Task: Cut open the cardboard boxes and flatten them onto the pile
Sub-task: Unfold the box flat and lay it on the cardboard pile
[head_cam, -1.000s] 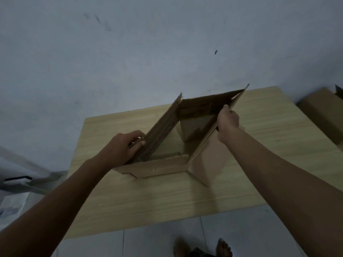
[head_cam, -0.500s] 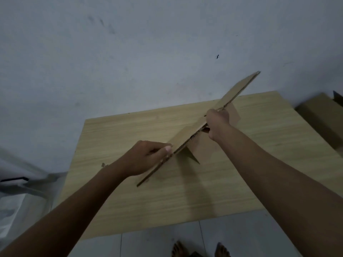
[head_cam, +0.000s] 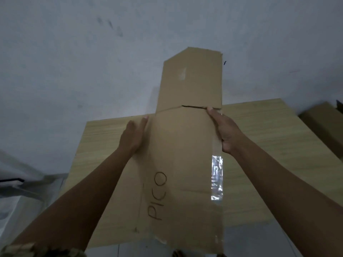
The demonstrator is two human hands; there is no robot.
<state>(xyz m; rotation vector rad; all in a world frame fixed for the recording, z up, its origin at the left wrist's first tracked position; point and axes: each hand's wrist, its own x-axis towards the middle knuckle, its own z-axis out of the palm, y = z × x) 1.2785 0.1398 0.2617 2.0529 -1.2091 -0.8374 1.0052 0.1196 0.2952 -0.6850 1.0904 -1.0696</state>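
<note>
Grey-white plaster wall (head_cam: 74,52), scuffed with a few dark marks, fills the upper half of the view, and a pale wood-grain rectangular worktop (head_cam: 269,138) stands against it over a light tiled floor (head_cam: 250,242). At the right edge another brown cardboard box (head_cam: 323,127) lies on or just beside the worktop; the dim light leaves that unclear. A flattened brown cardboard box (head_cam: 181,164), hand-lettered "PICO" and carrying a strip of shiny clear tape (head_cam: 216,177) near its right edge, is held up above the worktop, its long axis running away from the person and its top flap against the wall behind. The left hand (head_cam: 133,136) lies flat along the left edge, fingers straight and pressed to the card. The right hand (head_cam: 222,128) grips the right edge, thumb on the near face and fingers wrapped behind.
</note>
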